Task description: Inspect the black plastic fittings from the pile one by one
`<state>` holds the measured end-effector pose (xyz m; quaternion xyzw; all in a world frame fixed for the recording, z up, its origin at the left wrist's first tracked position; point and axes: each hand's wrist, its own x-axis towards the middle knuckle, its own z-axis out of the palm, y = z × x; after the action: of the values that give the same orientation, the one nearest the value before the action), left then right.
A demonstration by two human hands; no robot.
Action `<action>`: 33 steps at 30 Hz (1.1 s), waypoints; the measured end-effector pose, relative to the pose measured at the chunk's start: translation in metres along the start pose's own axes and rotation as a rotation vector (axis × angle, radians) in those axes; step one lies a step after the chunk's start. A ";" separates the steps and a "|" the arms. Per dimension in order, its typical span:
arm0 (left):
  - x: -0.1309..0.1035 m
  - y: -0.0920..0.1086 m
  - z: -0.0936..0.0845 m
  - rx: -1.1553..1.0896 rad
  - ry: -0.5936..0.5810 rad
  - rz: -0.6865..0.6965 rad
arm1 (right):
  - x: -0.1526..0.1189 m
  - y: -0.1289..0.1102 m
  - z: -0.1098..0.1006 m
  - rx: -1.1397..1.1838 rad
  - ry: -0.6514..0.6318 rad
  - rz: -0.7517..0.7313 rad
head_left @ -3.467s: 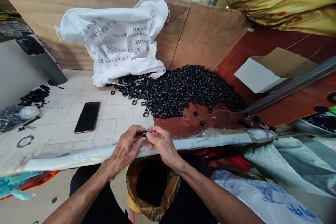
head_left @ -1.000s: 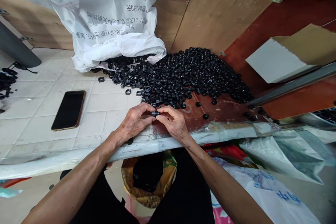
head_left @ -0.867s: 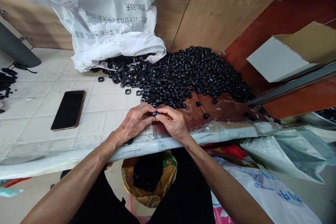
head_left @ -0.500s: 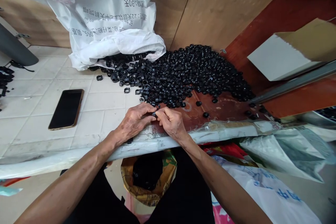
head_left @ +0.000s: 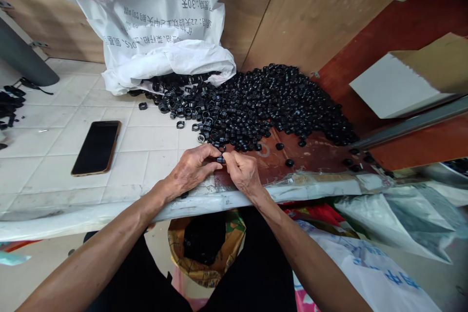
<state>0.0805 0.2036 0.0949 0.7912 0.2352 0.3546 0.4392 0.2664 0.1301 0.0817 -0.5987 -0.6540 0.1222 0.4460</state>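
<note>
Close to the table's front edge, my left hand pinches a small black plastic ring between thumb and fingers. From the other side my right hand has its thumb and fingertips closed at the same ring; whether a second small part is in them is hidden. Just beyond the fingertips lie loose black rings, which run into a large heap of black plastic caps toward the right.
A white printed sack lies open behind the rings. On the tiled surface at left is a phone. Below the edge, between the legs, stands a yellow bag with black pieces inside. A white carton is at right.
My hands have drawn slightly apart, and more of the black ring shows between the fingertips. The whole view has shifted a little.
</note>
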 end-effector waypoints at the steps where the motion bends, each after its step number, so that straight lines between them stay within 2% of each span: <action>1: 0.000 0.000 0.000 0.002 0.008 -0.002 | 0.000 0.000 0.000 -0.012 0.013 0.006; 4: 0.001 0.000 0.001 0.006 0.055 -0.044 | 0.001 -0.003 -0.002 0.063 0.005 0.029; 14: 0.001 0.002 -0.001 -0.046 0.075 -0.103 | 0.001 -0.006 -0.008 0.196 -0.054 0.053; 21: 0.000 0.000 -0.001 -0.069 0.052 -0.116 | 0.000 -0.007 -0.004 0.056 -0.019 0.052; 29: 0.000 -0.004 -0.001 -0.052 0.044 -0.108 | -0.001 -0.007 -0.005 0.095 0.001 0.044; 33: 0.000 -0.004 -0.002 -0.058 0.032 -0.120 | -0.001 -0.006 -0.005 0.124 0.011 -0.014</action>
<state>0.0786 0.2068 0.0918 0.7569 0.2787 0.3472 0.4784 0.2655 0.1261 0.0884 -0.5660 -0.6469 0.1559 0.4866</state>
